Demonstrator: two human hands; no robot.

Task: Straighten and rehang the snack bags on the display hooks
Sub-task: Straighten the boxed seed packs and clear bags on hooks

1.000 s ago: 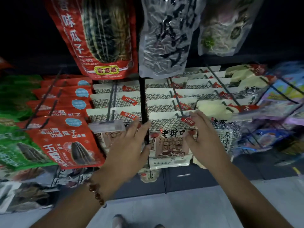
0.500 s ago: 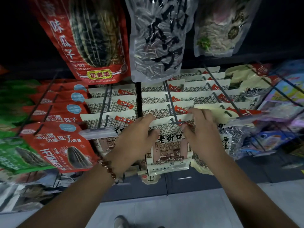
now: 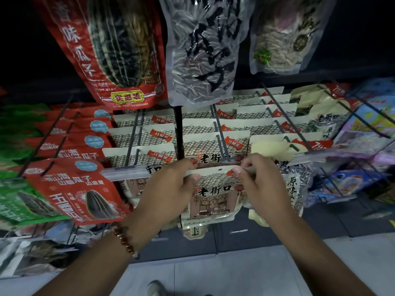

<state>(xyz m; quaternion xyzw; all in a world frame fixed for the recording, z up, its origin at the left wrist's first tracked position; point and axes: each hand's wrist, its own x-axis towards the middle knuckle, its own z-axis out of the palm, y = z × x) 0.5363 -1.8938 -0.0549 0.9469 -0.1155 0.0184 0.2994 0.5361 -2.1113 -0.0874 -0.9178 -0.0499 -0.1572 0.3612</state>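
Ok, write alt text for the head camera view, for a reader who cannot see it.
Two hands, the left hand and right hand, pinch the top corners of a cream snack bag held off the display hook, its hang hole free. Matching bags hang in rows behind it, a red seed bag to the left.

Dark display hooks (image 3: 220, 133) carry rows of cream snack bags (image 3: 215, 144)

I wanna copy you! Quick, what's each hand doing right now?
Left hand: fingers pinch the top left edge of the cream snack bag.
Right hand: fingers pinch the bag's top right corner.
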